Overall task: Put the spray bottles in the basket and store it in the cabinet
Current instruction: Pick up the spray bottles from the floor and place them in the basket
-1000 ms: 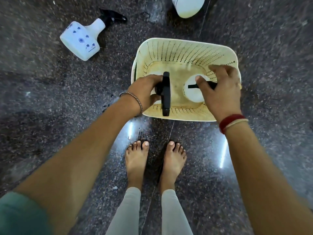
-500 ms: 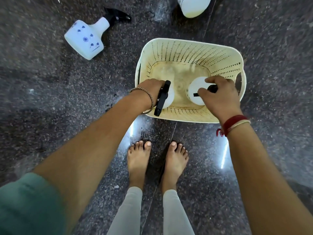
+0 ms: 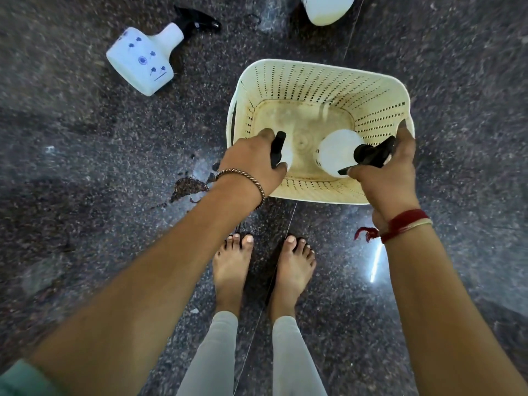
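Both hands are closed around black trigger heads — the left hand (image 3: 253, 161) wraps the top of a white spray bottle (image 3: 285, 155) at the near left of the basket (image 3: 380, 90), and the right hand (image 3: 391, 172) grips the nozzle of a second white bottle (image 3: 334, 152) at the near right. Both bottles sit inside the basket's walls, bodies pointing down toward its stained bottom; whether they rest on it cannot be told, as the picture is blurred there. The cream, perforated basket stands on a dark speckled stone floor (image 3: 85, 195), just ahead of the person's bare feet (image 3: 263, 267). Two more bottles remain outside it — one with blue flower marks (image 3: 143, 61) lies on its side well to the far left, its black sprayer pointing away, and the rounded base of another white one (image 3: 328, 7) shows at the top edge, beyond the basket. A metal bangle (image 3: 243, 178) circles the left wrist, a red thread (image 3: 400, 224) the right.
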A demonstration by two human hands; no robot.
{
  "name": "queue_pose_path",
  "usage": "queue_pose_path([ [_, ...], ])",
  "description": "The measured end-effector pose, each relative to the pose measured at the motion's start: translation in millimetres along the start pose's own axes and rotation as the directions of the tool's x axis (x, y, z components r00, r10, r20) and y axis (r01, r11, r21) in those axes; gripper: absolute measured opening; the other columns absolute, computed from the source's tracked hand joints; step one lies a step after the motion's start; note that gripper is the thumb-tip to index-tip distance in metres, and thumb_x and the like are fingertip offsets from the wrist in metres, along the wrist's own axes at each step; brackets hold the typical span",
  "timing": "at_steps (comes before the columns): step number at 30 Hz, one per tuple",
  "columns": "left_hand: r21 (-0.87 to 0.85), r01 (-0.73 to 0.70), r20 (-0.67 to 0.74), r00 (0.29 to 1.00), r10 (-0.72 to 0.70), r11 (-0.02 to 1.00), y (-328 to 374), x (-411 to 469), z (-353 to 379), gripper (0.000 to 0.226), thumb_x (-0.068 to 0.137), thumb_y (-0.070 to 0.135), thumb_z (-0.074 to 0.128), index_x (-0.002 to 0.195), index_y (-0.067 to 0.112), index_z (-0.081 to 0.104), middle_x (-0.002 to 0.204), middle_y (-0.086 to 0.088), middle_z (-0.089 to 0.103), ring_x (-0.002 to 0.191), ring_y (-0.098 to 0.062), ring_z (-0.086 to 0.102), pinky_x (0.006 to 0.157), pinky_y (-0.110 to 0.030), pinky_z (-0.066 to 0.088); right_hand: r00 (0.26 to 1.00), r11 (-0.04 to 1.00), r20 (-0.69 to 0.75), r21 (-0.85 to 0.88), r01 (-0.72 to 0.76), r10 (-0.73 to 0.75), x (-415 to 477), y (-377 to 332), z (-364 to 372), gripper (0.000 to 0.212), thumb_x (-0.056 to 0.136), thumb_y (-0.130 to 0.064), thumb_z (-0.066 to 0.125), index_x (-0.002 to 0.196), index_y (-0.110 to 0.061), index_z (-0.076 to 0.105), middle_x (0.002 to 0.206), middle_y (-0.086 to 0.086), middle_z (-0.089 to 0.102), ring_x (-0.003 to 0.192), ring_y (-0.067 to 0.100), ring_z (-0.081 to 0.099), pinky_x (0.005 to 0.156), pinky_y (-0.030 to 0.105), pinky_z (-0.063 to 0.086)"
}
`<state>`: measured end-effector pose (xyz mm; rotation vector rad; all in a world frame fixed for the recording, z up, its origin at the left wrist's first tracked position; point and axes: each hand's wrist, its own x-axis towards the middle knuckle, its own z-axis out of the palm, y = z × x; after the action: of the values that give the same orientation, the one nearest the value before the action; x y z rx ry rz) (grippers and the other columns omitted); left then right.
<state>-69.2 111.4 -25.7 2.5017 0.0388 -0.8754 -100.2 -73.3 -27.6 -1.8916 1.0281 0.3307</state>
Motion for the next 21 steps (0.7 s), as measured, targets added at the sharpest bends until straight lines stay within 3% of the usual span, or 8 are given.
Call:
queue_pose_path([
  [2, 0.029, -0.016, -0.046, 0.999, 0.017, 0.999, 0, 6, 0, 0.038, 0.084, 0.028, 0.062, 0.118, 0.013, 0.052, 0.099, -0.013, 0.067, 0.089, -0.032, 0.061, 0.071, -0.033, 0.049, 0.996, 0.996, 0.040, 0.036, -0.087, 0.085, 4, 1, 0, 0.098, 0.071, 0.011, 0.067, 0.149, -0.024, 0.020, 0.140, 0.003, 0.044, 0.126, 0.019, 0.046, 0.105, 0.042, 0.044],
  [4, 0.039, -0.029, -0.039, 0.999, 0.030, 0.999, 0, 3, 3, 0.038, 0.083, 0.026, 0.061, 0.118, 0.014, 0.051, 0.099, -0.014, 0.067, 0.087, -0.032, 0.060, 0.070, -0.034, 0.049, 0.996, 0.995, 0.029, -0.052, -0.087, 0.088, 5, 5, 2, 0.089, 0.074, 0.010, 0.063, 0.148, -0.023, 0.025, 0.142, 0.005, 0.047, 0.128, 0.023, 0.046, 0.105, 0.042, 0.044],
  [7, 0.008, -0.032, -0.038, 0.999, 0.032, 0.999, -1, 4, 3, 0.035, 0.084, 0.024, 0.060, 0.117, 0.013, 0.052, 0.095, -0.013, 0.066, 0.076, -0.026, 0.052, 0.065, -0.030, 0.043, 0.989, 0.950, 0.037, -0.276, 0.145, -0.140, -1, 6, 1, 0.066, 0.078, 0.012, 0.052, 0.136, -0.020, 0.048, 0.125, -0.001, 0.060, 0.115, 0.015, 0.054, 0.094, 0.018, 0.041],
  [9, 0.005, -0.037, -0.043, 0.998, 0.037, 0.999, -2, 3, 4, 0.035, 0.084, 0.024, 0.060, 0.116, 0.014, 0.053, 0.095, -0.012, 0.066, 0.080, -0.029, 0.057, 0.064, -0.029, 0.042, 0.950, 0.876, 0.128, -0.369, 0.312, -0.285, -3, 5, -4, 0.065, 0.074, 0.018, 0.044, 0.122, -0.021, 0.063, 0.112, -0.004, 0.064, 0.105, 0.011, 0.056, 0.084, 0.011, 0.039],
  [12, -0.012, -0.045, -0.046, 0.998, 0.044, 0.999, -1, 2, 4, 0.034, 0.084, 0.023, 0.060, 0.116, 0.014, 0.054, 0.097, -0.013, 0.067, 0.087, -0.031, 0.060, 0.067, -0.030, 0.045, 0.839, 0.687, 0.298, -0.483, 0.543, -0.455, 2, 0, -12, 0.060, 0.070, 0.023, 0.046, 0.101, -0.019, 0.075, 0.116, 0.003, 0.058, 0.106, 0.020, 0.057, 0.094, 0.024, 0.044],
  [14, -0.020, -0.046, -0.044, 0.998, 0.045, 0.999, -1, 3, 4, 0.034, 0.084, 0.022, 0.060, 0.116, 0.014, 0.054, 0.096, -0.013, 0.067, 0.086, -0.031, 0.060, 0.069, -0.032, 0.047, 0.754, 0.553, 0.446, -0.512, 0.657, -0.482, 5, -4, -13, 0.058, 0.069, 0.023, 0.048, 0.095, -0.020, 0.078, 0.115, 0.006, 0.057, 0.105, 0.025, 0.055, 0.097, 0.038, 0.045],
  [16, -0.016, -0.046, -0.040, 0.998, 0.045, 0.999, -1, 3, 4, 0.034, 0.084, 0.021, 0.059, 0.117, 0.013, 0.054, 0.096, -0.013, 0.067, 0.084, -0.030, 0.059, 0.068, -0.032, 0.046, 0.691, 0.473, 0.557, -0.505, 0.722, -0.460, 7, -9, -12, 0.056, 0.069, 0.023, 0.048, 0.092, -0.019, 0.078, 0.111, 0.007, 0.059, 0.104, 0.028, 0.054, 0.093, 0.042, 0.045],
  [21, -0.001, -0.051, -0.082, 0.995, 0.051, 0.999, -3, 2, 3, 0.033, 0.085, 0.020, 0.058, 0.116, 0.012, 0.055, 0.097, -0.014, 0.068, 0.086, -0.032, 0.061, 0.070, -0.034, 0.049, 0.626, 0.343, 0.602, -0.527, 0.778, -0.496, 6, -12, -17, 0.043, 0.070, 0.021, 0.057, 0.074, -0.015, 0.079, 0.115, 0.010, 0.060, 0.103, 0.034, 0.053, 0.089, 0.045, 0.046],
])
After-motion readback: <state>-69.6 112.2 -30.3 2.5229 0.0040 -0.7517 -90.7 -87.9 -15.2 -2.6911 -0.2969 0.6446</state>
